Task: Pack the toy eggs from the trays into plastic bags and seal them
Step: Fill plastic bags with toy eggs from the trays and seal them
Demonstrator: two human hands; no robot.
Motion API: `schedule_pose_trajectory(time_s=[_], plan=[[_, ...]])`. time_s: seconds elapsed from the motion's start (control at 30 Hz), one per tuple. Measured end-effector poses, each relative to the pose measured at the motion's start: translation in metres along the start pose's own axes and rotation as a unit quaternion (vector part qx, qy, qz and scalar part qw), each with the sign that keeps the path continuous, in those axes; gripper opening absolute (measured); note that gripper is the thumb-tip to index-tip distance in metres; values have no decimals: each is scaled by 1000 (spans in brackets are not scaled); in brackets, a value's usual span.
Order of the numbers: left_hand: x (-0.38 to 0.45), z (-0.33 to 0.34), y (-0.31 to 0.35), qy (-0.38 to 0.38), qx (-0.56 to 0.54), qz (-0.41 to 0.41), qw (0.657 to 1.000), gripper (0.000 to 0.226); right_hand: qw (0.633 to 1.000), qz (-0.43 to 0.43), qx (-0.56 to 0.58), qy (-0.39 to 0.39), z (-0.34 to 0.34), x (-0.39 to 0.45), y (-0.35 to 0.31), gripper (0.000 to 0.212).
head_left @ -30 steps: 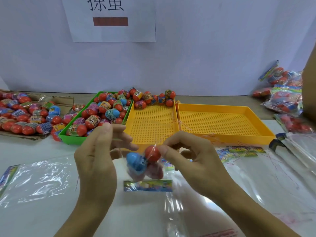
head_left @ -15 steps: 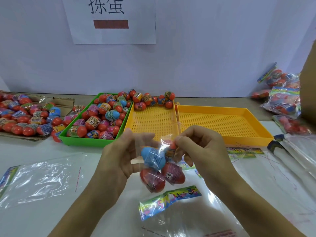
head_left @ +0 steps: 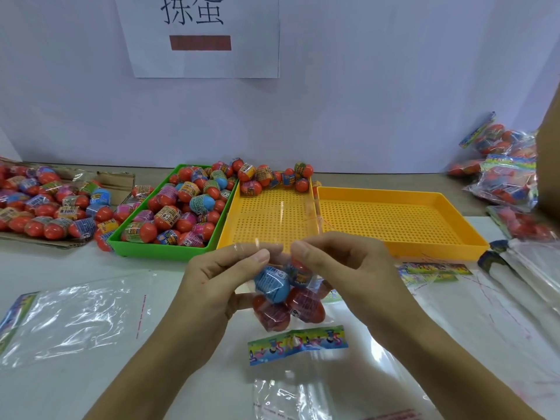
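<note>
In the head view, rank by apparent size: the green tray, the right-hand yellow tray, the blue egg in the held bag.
1. Right-hand yellow tray
2. Green tray, somewhat smaller in view
3. Blue egg, far smallest, though nearest the camera

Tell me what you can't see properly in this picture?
- Head view: the exact egg count inside the held bag; the left hand and right hand cover its top.
- The finished bags at far right are blurred and partly behind something brown at the edge.
- The wall sign is cut off at the top.
- Egg labels in the green tray are too small to read.
</note>
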State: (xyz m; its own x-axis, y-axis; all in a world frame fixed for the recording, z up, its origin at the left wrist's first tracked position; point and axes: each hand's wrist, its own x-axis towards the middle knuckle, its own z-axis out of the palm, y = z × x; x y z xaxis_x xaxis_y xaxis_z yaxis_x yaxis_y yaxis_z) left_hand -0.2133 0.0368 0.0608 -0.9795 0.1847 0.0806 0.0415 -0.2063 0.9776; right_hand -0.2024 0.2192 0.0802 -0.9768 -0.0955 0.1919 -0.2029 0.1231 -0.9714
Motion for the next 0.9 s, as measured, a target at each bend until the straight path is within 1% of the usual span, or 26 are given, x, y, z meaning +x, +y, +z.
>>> schedule_pose_trajectory(time_s=[0.07, 0.17, 0.27, 0.47, 0.53, 0.6, 0.67, 0.73, 0.83, 0.9], plan=[[0, 0, 0, 0, -9, -9, 1000, 22, 999, 25, 41, -15, -2, 1, -1, 28], [0, 0, 4, 4, -20, -13, 1000, 21, 994, 52, 91, -30, -3, 3, -4, 30], [0, -2, 7, -4, -20, -22, 1000, 18, 989, 73, 126, -32, -4, 5, -4, 29], [-2, -2, 11, -9, -40, -22, 999, 28, 977, 101, 181, -55, -8, 7, -4, 29], [-3, -3, 12, -17, -53, -17, 998, 29, 974, 106, 186, -66, -9, 8, -4, 25], [-4, -4, 14, -31, -66, -11, 997, 30, 973, 108, 188, -78, -11, 8, -4, 20], [-5, -5, 16, -59, -83, -10, 995, 43, 971, 110, 192, -92, -12, 8, -4, 16], [-6, -7, 17, -81, -94, -16, 992, 55, 968, 117, 199, -101, -14, 9, -4, 17], [-6, -9, 18, -107, -107, -25, 988, 57, 966, 118, 202, -111, -17, 10, -4, 12], [-6, -10, 17, -120, -100, -20, 988, 56, 964, 111, 209, -122, -19, 10, -4, 16]])
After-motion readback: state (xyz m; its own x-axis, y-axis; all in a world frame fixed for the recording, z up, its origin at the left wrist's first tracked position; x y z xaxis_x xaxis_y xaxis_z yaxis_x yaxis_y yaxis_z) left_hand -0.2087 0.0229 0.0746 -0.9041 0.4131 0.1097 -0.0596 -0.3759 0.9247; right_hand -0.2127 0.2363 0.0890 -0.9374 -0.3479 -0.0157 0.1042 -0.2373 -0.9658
